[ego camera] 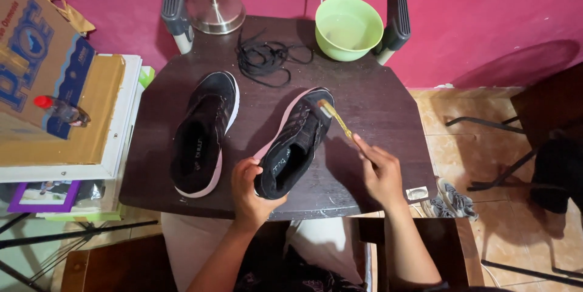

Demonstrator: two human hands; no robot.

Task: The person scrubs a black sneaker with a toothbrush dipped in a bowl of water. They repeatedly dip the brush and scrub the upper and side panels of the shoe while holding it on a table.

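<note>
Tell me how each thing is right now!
Right shoe: tilted on its side, no laces, held at the heel.
Left shoe: flat, upright, untouched.
Toothbrush: bristles against the tilted shoe's toe.
Laces: loose, tangled.
Green bowl: upright, holds liquid.
Left hand: gripping the heel.
Right hand: gripping the toothbrush.

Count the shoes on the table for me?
2. One black shoe with white sole lies flat at left; the other black shoe is tilted, held by the left hand.

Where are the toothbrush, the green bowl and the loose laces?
toothbrush (336,119), head view, on its yellow handle.
green bowl (333,49), head view, on its outer wall.
loose laces (262,58), head view, on the middle of the tangle.
</note>
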